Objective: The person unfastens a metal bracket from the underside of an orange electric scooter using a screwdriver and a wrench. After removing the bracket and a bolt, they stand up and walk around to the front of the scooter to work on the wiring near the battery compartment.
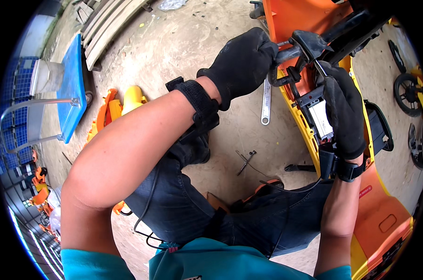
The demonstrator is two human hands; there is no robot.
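Note:
My left hand (244,63), in a black glove, is closed at a black bent tube (288,55) on the vehicle frame. A bit of metal shows past its fingertips, but what it grips is hidden. My right hand (346,109), also gloved, is closed around a thin metal rod (320,68) whose upper end meets a black bracket (309,44). Below the bracket, inside the open yellow and orange vehicle body (309,147), sits a white-labelled box (320,119) with wires at its lower end.
A silver wrench (266,105) lies on the floor left of the body, with a T-shaped tool (246,163) nearer my feet. On the left are a blue hand cart (71,88), a wooden pallet (111,28) and orange and yellow parts (109,109). Black wheels (407,94) lie at far right.

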